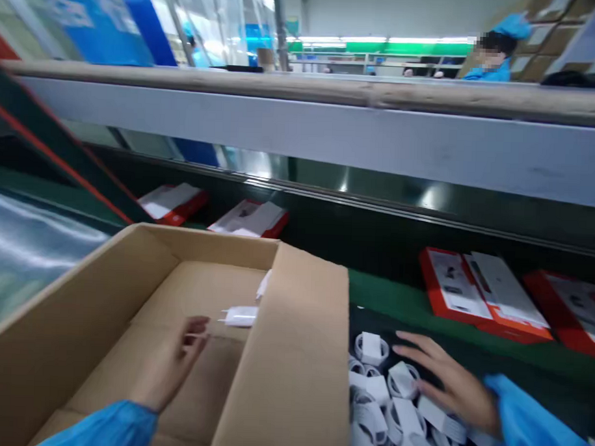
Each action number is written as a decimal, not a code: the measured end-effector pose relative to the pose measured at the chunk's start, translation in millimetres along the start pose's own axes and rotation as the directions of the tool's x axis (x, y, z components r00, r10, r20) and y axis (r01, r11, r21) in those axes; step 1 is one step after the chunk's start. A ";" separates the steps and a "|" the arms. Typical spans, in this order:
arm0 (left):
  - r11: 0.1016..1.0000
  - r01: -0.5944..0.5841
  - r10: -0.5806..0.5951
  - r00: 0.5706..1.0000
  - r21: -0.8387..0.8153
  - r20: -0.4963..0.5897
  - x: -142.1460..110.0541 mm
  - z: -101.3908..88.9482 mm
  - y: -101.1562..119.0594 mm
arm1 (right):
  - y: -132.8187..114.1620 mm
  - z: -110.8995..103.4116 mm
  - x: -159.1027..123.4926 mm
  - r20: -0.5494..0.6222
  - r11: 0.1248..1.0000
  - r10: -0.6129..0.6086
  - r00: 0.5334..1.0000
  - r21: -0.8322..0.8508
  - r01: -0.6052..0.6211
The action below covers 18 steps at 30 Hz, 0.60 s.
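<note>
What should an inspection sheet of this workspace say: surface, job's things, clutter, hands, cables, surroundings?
Surface: green belt-like surface behind the box.
Job's things: open cardboard box; inside, a white item, partly hidden by the flap.
Clutter: several red-and-white boxes along the green surface.
Hands: left hand over the box's interior, grip unclear; right hand spread at the cable heap.
Cables: coiled white cables with white bands, heaped beside the box.
Surroundings: grey rail; person in blue cap beyond.
</note>
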State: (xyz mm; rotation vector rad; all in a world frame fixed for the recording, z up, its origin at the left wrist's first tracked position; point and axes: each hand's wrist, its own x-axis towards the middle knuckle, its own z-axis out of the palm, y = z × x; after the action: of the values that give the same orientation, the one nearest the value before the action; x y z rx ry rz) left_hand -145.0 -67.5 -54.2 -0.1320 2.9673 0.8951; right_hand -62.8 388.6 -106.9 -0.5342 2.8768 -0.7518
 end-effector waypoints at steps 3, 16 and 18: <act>0.987 -0.108 0.094 0.989 0.123 0.115 -43.1 44.7 -20.5 | -22.4 36.1 -21.9 0.037 0.997 0.051 0.998 -0.067 -0.048; 0.805 -0.518 0.420 0.841 0.287 0.341 -66.5 84.2 -3.9 | -8.3 59.2 -27.0 -0.109 0.952 0.143 0.984 -0.258 -0.167; 0.795 -0.515 0.455 0.855 0.321 0.247 -39.2 71.2 -4.2 | -2.8 64.3 -28.3 -0.167 0.948 0.155 0.974 -0.254 -0.194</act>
State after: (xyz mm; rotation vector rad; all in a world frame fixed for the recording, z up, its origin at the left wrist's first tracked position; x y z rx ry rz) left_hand -104.7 -28.8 -113.4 0.7164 2.9857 0.3017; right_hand -22.6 367.7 -160.7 -0.2521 3.1304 -0.3898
